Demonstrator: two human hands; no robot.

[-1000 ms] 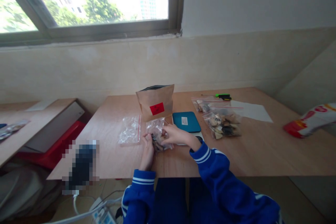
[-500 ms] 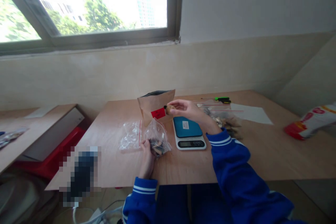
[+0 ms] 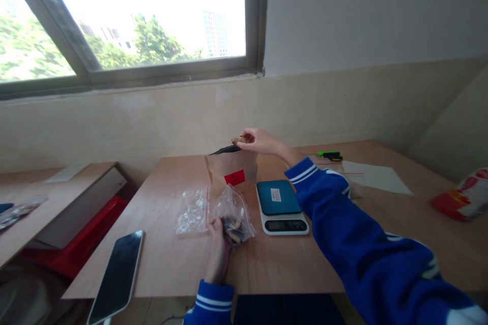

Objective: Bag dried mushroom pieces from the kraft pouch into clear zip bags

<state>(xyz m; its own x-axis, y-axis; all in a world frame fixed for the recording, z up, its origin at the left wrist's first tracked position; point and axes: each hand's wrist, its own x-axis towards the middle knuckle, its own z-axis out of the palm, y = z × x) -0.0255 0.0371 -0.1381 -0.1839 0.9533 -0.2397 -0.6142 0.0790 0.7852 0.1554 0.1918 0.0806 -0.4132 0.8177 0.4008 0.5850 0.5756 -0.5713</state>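
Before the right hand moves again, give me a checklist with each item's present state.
1. Right hand gripping the brown piece: ok.
2. Paper pouch upright, mouth open: ok.
3. Piece at the pouch's mouth: ok, by its right end in view; exact depth cannot tell.
4. Left hand holding the filled clear bag: ok.
5. Scale display readable: cannot tell, too small.
6. Phone fully within the table edge: not ok, extends past it in view.

Brown piece point(image 3: 236, 140) above open paper bag point(image 3: 220, 169), part-filled clear bag point(image 3: 227, 205) nearby
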